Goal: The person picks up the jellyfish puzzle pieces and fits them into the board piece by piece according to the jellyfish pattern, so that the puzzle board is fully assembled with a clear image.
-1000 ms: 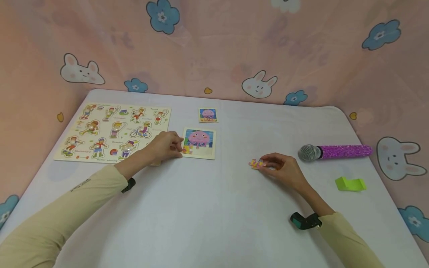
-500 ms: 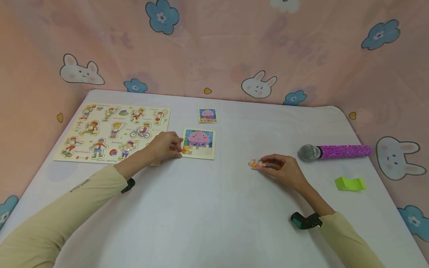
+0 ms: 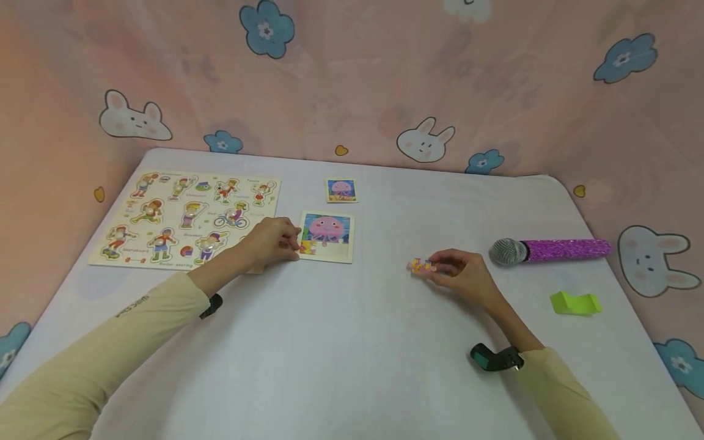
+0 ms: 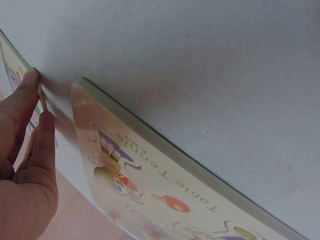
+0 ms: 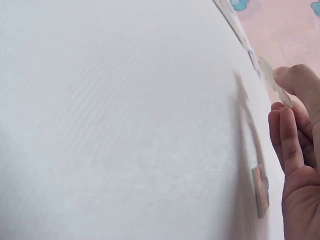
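My left hand [image 3: 271,238] grips the left edge of a small jigsaw board [image 3: 342,252], thumb and fingertips right at its rim. In the left wrist view, the fingertips [image 4: 31,77] overlap the board's edge. Pieces forming a pink jellyfish fill its upper part and lower left corner; the rest shows bare base. To the right, my right hand [image 3: 464,275] pinches a yellow-and-pink jigsaw piece [image 3: 420,267] between thumb and fingers. The right wrist view shows this jigsaw piece [image 5: 272,82] edge-on, pale-backed, with another small piece [image 5: 260,192] lower down, beneath the hand.
A finished-picture jellyfish card [image 3: 341,190] lies behind the board. A large sports peg puzzle [image 3: 181,244] sits at left, partly under the left forearm. At right are a purple glitter microphone [image 3: 566,249] and a lime-green block [image 3: 575,303]. A patterned pink curtain [image 3: 352,79] hangs behind the table.
The right wrist has shifted slightly left, and the piece in the right hand has tilted a little. The left hand and the jigsaw board have stayed put.
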The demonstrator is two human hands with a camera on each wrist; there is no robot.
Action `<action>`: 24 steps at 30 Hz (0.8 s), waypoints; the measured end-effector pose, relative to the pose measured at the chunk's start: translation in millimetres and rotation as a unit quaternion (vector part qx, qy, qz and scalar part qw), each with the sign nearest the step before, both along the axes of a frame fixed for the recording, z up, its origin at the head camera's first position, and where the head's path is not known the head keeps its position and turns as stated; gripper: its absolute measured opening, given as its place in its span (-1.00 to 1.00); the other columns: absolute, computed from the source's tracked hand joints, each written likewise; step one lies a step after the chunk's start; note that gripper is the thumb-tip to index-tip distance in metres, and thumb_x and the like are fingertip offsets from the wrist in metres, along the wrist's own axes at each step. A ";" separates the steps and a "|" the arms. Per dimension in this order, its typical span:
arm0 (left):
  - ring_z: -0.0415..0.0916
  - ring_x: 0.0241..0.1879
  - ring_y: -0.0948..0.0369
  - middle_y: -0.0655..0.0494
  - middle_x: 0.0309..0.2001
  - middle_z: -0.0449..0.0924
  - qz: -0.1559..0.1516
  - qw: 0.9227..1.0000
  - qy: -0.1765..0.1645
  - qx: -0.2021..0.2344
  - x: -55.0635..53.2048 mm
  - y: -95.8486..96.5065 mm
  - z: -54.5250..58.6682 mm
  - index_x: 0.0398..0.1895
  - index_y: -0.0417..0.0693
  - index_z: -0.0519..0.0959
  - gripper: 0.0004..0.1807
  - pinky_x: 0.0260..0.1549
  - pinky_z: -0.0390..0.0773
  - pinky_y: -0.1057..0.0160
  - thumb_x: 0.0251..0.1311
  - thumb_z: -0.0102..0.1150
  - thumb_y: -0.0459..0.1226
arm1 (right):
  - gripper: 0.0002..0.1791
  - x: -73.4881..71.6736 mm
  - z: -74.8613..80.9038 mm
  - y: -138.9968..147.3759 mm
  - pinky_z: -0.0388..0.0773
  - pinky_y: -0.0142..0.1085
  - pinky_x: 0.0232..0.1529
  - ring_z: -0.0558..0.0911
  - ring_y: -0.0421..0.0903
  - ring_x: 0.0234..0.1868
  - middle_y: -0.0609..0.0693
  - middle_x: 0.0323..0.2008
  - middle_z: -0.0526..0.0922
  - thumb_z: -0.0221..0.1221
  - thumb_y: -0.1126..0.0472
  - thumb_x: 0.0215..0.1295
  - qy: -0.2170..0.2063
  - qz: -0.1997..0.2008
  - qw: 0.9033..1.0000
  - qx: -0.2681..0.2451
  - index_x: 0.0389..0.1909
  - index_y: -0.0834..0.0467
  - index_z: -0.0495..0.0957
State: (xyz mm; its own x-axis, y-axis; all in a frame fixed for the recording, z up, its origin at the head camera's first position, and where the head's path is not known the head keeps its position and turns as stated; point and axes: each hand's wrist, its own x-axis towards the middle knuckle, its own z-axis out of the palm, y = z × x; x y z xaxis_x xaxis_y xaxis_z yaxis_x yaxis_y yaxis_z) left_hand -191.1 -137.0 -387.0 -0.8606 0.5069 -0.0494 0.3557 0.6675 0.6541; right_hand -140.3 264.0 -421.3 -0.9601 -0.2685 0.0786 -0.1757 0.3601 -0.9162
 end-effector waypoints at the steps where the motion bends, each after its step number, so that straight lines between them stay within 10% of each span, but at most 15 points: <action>1: 0.48 0.12 -0.05 -0.16 -0.02 0.58 0.000 1.000 0.001 -0.001 0.0 0.0 0.1 -0.53 -0.19 0.61 -0.88 -0.26 0.43 0.23 -0.03 0.42 -0.43 | -0.68 -0.6 0.6 -0.6 0.56 -0.52 -0.22 0.66 -0.32 -0.30 0.28 -0.22 0.63 0.35 0.49 0.02 0.000 -0.003 1.000 0.002 -0.17 0.48 0.55; 24: 0.48 0.12 -0.05 -0.15 0.00 0.57 0.001 1.000 -0.007 0.002 2.0 0.5 1.5 -0.52 -0.20 0.64 -0.91 -0.25 0.44 0.23 -0.02 0.40 -0.44 | -0.63 -21.3 5.0 -38.6 0.56 -0.42 -0.10 0.68 -0.24 -0.18 0.19 -0.14 0.64 0.38 0.39 0.04 -0.033 -0.012 0.999 -0.042 -0.11 0.44 0.57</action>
State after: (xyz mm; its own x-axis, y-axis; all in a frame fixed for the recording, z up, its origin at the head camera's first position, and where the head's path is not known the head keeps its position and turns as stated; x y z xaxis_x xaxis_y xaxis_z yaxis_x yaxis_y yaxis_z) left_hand -189.1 -136.5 -385.6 -0.8612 0.5047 -0.0598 0.3440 0.6657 0.6622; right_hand -161.6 225.4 -416.3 -0.9698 -0.2415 0.0357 -0.1061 0.2855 -0.9525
